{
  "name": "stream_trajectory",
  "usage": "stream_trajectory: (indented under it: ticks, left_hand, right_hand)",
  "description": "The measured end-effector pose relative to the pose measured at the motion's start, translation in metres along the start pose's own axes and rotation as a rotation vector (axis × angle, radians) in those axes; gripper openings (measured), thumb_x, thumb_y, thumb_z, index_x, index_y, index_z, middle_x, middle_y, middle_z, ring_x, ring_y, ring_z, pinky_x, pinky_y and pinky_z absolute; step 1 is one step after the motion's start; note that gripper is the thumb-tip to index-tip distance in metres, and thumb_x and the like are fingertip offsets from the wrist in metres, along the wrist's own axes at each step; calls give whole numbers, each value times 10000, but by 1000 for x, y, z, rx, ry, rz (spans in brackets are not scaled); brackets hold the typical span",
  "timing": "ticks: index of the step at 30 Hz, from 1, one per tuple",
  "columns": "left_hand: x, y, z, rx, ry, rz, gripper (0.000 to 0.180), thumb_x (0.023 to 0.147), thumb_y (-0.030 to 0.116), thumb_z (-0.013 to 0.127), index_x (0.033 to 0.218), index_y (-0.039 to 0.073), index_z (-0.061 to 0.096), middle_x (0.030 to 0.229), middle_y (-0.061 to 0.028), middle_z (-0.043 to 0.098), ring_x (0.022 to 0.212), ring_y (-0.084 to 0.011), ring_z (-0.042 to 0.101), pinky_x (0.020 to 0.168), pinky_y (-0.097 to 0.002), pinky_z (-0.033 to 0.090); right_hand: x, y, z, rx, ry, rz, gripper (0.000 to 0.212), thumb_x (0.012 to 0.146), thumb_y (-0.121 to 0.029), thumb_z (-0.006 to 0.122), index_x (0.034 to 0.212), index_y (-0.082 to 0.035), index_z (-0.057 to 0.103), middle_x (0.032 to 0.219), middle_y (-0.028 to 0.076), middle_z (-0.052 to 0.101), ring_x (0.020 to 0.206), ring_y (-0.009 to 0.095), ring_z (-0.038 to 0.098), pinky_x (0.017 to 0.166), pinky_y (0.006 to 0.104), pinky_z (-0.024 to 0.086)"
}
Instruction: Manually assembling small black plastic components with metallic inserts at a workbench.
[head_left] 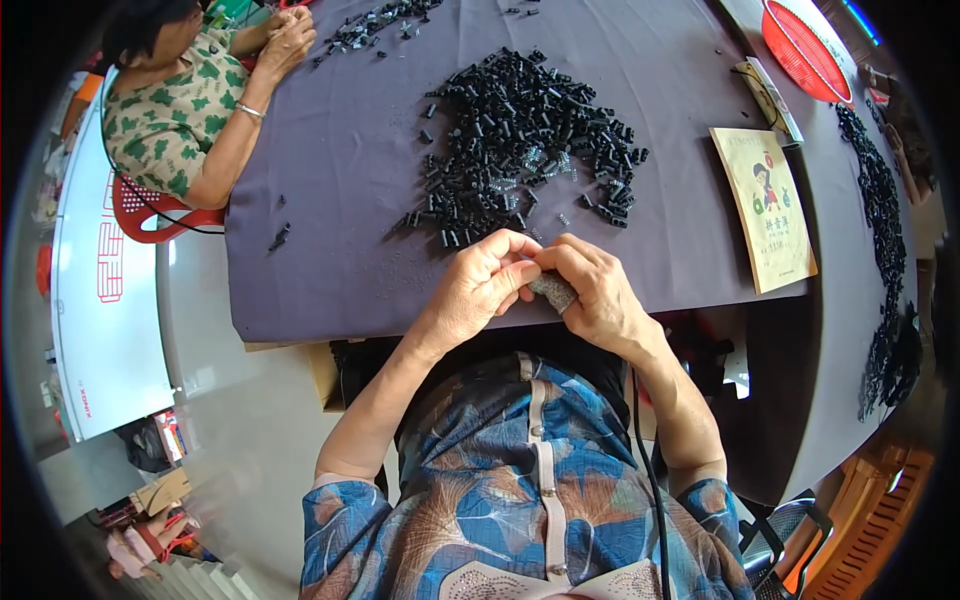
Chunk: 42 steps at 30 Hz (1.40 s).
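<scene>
My left hand and my right hand meet over the table's near edge, fingertips pinched together. Whatever lies between the fingertips is too small and covered to name. Under my right fingers shows a grey speckled piece; whether it is held or wrapped round a finger I cannot tell. Just beyond my hands spreads a big pile of small black cylindrical parts, with small metal coil springs scattered among them.
A grey cloth covers the table. To the right lie a yellow booklet, a white power strip and a red plastic basket. More black parts line the far right. Another person works at the left side.
</scene>
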<state>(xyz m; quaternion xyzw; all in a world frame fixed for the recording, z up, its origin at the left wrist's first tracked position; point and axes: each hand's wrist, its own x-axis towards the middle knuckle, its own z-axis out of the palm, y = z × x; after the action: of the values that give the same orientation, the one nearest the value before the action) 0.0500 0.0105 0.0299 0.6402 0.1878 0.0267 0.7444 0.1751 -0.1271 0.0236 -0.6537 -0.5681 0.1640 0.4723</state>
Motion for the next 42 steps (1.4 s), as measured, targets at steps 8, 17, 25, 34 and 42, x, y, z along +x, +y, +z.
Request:
stream_trajectory:
  ticks: [8,17,25,34,42]
  left_hand:
    - [0,-8,8,-77,107,17,120,988,158,495,1005,40,500,719,-44,560,496,-31,412,427,-173,323]
    - [-8,-8,10,341,212,351,100,948,96,557,884,38,506,712,-27,588,591,-61,529,513,-207,414]
    - [-13,-14,8,-36,192,156,127,962,167,553,908,69,494,669,6,530,520,-12,403,447,-174,324]
    - [8,-16,13,-21,163,251,128,946,130,572,849,74,512,669,29,533,522,-5,387,449,-175,317]
    - [20,-12,12,-41,135,224,124,970,184,542,942,65,526,708,-2,545,506,-14,397,438,-161,312]
  right_hand:
    - [-1,5,1,-31,72,-35,343,631,103,568,948,-24,584,795,133,545,769,355,565,670,415,473]
    - [-5,1,9,185,90,128,151,776,46,630,920,2,623,762,91,638,700,188,612,629,305,480]
    - [-3,-9,10,223,88,142,117,807,47,590,912,1,613,758,82,649,701,129,592,640,278,471]
    - [-5,7,10,-67,113,32,380,642,124,509,994,-14,544,848,182,619,834,383,614,706,409,490]
    - [6,15,-3,-97,155,-93,330,652,129,520,950,-9,557,826,144,579,801,349,590,687,392,480]
